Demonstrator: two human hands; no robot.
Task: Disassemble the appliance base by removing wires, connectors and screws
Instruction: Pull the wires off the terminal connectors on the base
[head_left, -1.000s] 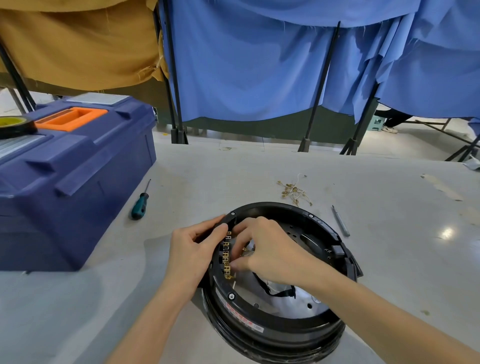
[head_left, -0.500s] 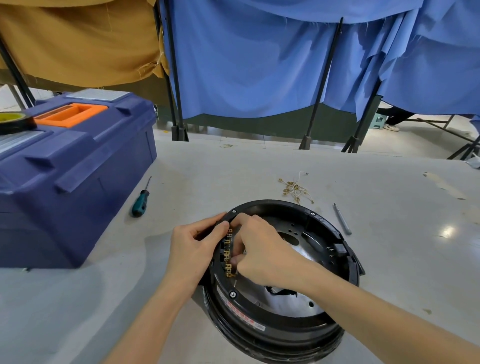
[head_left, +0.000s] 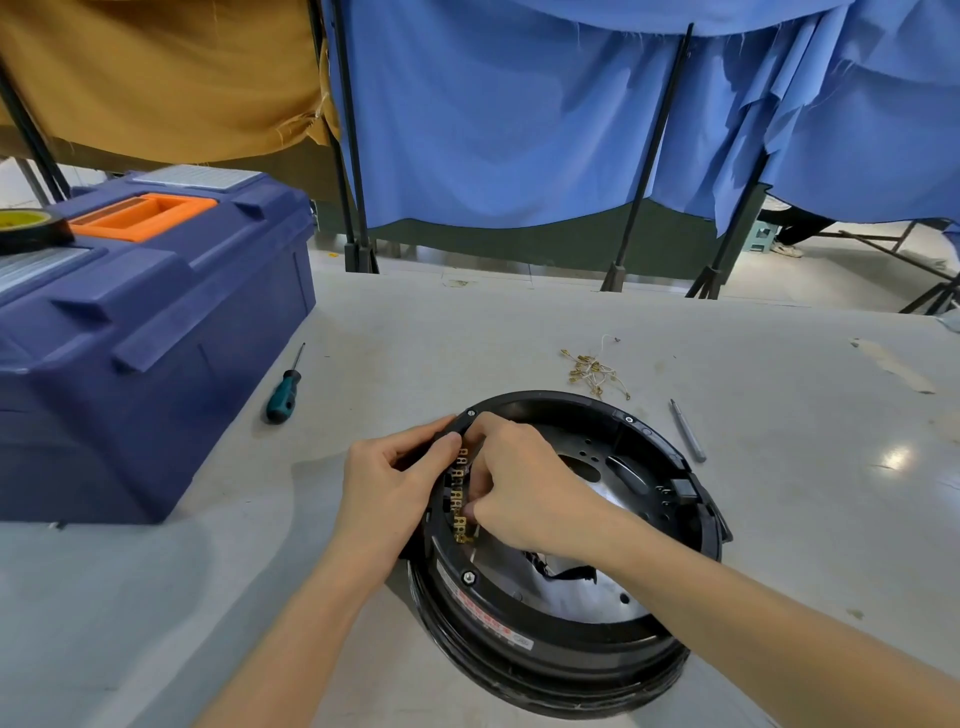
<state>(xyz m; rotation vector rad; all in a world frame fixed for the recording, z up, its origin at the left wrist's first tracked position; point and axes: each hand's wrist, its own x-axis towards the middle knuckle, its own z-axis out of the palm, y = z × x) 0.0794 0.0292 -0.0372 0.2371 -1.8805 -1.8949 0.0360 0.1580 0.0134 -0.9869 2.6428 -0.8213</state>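
Fingers (head_left: 497, 423) of right hand (head_left: 524, 483) curled at brass connectors (head_left: 460, 483), grasp hidden; left hand (head_left: 387, 486) around appliance base (head_left: 571, 649).

Bulky toolbox (head_left: 156, 364) hard left of appliance base (head_left: 571, 665); open table (head_left: 810, 519) right, past thin, perhaps metal, rod (head_left: 688, 432)

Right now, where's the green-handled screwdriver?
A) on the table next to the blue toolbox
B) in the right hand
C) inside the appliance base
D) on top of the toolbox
A: the screwdriver lies on the table just right of the blue toolbox. The left hand grips the rim of the appliance base, and the right hand pinches at its brass connectors.
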